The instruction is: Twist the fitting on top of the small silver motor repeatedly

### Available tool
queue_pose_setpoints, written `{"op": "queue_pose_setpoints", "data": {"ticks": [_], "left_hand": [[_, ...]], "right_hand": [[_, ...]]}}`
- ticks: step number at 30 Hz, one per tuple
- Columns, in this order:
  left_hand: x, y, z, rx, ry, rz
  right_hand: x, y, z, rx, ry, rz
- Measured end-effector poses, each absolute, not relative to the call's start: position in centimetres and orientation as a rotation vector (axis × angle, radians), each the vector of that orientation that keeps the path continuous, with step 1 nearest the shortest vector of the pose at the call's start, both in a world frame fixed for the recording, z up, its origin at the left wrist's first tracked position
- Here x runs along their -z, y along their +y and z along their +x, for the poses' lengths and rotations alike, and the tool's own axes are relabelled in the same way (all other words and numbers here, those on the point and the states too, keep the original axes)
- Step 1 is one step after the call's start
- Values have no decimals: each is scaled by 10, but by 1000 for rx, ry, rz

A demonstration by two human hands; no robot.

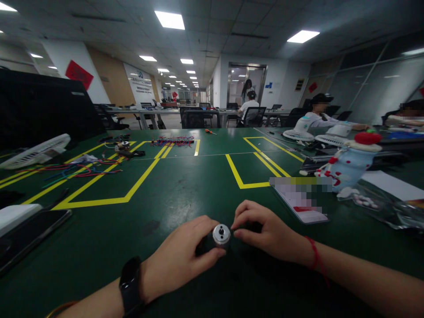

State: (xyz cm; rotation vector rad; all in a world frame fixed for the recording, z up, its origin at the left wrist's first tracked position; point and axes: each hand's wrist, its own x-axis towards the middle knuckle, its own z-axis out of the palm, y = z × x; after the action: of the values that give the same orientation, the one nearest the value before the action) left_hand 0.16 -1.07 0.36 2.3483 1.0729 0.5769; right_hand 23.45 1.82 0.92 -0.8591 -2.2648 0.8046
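A small silver motor (221, 236), a metal cylinder, stands upright on the green table in front of me. Its round top face has a dark centre and small dark holes around it. My left hand (185, 245) holds it from the left, with the thumb at its near side and the fingers behind. Just to the right of the motor, my right hand (265, 232) is closed, its thumb and forefinger tips drawn together close to the motor's edge. Whatever those tips may pinch is too small or hidden to make out.
Yellow tape (127, 194) marks the green table (185, 185). Coloured wires (88, 170) lie left; a dark phone (33, 236) is at the near left. On the right are a flat card-like item (303, 207), a blue bottle (353, 165) and a fan (298, 132). People sit beyond.
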Motion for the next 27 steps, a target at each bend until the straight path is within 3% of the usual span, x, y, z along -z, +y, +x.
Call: {"op": "queue_pose_setpoints", "data": {"ticks": [15,23,27], "left_hand": [[-3,-9,3,-567,1069,2356],[-4,-11,0,-577,1077,2350],[-3,-11,0,-566,1084,2343]], "right_hand": [[-22,6,214,-803,-2109,-882],[-1,39,241,-1134,-1594,-1244],[11,46,246,-1172,-1536,-1225]]}}
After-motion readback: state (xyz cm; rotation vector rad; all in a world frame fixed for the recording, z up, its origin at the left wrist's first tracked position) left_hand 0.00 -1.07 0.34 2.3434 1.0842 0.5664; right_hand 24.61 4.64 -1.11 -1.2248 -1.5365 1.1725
